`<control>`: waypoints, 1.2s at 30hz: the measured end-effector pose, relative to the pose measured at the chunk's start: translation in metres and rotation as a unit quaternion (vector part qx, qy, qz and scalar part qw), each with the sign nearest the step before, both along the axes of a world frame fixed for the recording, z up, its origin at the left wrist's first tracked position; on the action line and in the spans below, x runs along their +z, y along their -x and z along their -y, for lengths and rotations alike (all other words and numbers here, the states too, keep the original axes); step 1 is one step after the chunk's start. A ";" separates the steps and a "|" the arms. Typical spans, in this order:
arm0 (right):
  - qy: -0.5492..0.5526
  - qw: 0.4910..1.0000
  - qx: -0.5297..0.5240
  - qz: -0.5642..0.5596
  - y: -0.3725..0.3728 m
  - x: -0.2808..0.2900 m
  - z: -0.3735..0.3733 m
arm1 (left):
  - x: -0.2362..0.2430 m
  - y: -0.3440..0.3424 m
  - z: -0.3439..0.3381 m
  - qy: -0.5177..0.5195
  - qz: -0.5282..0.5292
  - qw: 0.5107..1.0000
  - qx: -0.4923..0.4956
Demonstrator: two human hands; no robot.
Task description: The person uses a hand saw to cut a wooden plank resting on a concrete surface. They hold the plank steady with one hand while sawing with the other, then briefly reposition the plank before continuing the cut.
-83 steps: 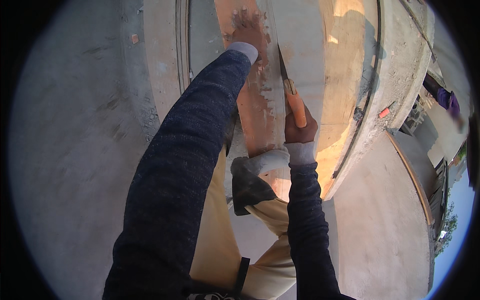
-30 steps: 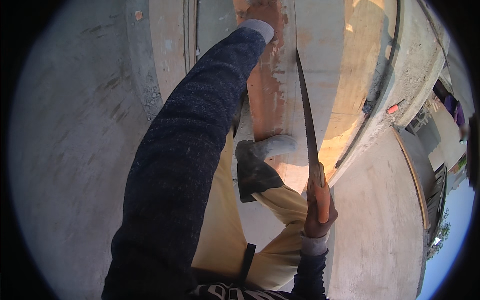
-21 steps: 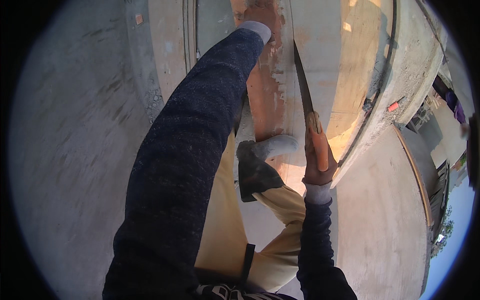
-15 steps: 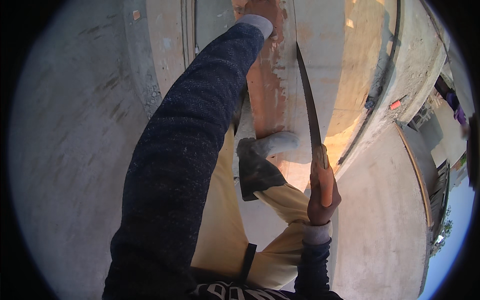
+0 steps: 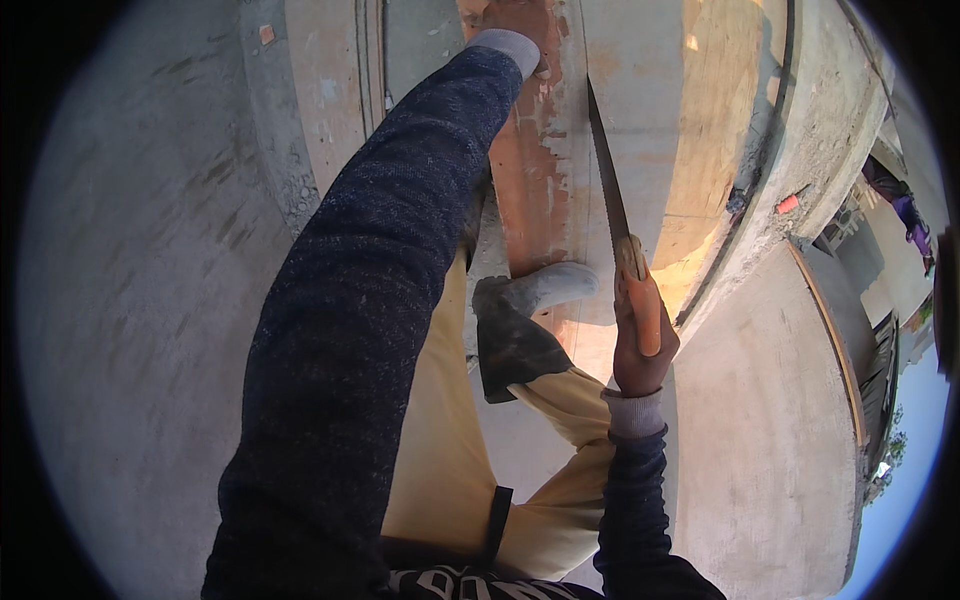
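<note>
The right hand point(image 5: 641, 364) wraps its fingers round the saw point(image 5: 618, 215), right of centre; the blade point(image 5: 604, 155) meets the board point(image 5: 635, 130), upper centre, where a twisted wrist could bind it. The left hand point(image 5: 518, 27), fingers too cropped to judge, lies at the top edge; should it or the mid-frame boot point(image 5: 555, 284) lift, the board might shift.

Bright sunlight warms one board point(image 5: 712, 130) amid black vignetting.

Grey concrete floor point(image 5: 140, 350) spreads at 9 o'clock, while a rubble-strewn concrete ledge point(image 5: 830, 120) curves along 2 o'clock. At 4 o'clock, a pale slab point(image 5: 770, 450) lies in daylight, green foliage point(image 5: 893, 450) and blue sky point(image 5: 905, 500) beyond; a dark structure point(image 5: 881, 372), perhaps a roof, edges 3 o'clock.
</note>
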State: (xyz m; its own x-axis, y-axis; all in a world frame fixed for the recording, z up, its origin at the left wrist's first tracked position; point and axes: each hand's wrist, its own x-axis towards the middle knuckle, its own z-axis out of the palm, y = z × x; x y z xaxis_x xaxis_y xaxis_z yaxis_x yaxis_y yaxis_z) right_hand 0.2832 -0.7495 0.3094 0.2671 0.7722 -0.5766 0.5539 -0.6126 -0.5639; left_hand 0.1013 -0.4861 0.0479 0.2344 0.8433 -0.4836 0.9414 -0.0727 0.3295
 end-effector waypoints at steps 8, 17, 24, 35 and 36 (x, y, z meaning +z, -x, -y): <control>-0.012 0.999 0.051 0.005 -0.004 0.027 0.018 | 0.018 0.000 -0.011 0.059 -0.087 0.992 -0.065; 0.002 1.000 -0.010 0.005 0.008 -0.079 -0.030 | -0.026 0.002 -0.007 -0.023 -0.044 0.998 -0.040; 0.026 1.000 0.004 -0.014 0.003 0.069 0.034 | -0.018 0.011 0.001 -0.010 -0.030 0.999 0.020; -0.022 0.999 0.031 0.010 -0.009 -0.002 0.009 | 0.017 -0.016 -0.009 0.051 -0.032 0.997 -0.038; -0.030 0.996 0.086 0.021 -0.002 0.024 0.023 | -0.019 0.012 -0.007 -0.021 -0.040 0.999 -0.013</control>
